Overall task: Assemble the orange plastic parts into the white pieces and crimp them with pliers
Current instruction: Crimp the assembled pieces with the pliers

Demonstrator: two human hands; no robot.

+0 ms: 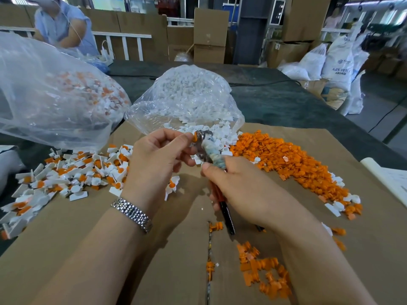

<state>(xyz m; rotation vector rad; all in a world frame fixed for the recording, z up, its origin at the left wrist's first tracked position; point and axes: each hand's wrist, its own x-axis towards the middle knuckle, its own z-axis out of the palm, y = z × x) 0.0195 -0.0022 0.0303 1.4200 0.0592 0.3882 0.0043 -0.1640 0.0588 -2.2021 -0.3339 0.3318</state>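
Two hands bring an orange part to the pliers' nose above the cardboard-covered desk.

The left hand pinches a small orange plastic part at its fingertips, right against the metal head of the pliers. The right hand is curled round the pliers' handles, whose wrapped upper part and red-and-black ends show above and below the fist. Whether a white piece sits on the orange part cannot be told. Loose orange parts lie heaped to the right on the cardboard sheet, white pieces spill from a clear bag behind the hands, and assembled white-and-orange pieces are spread to the left below a second clear bag.
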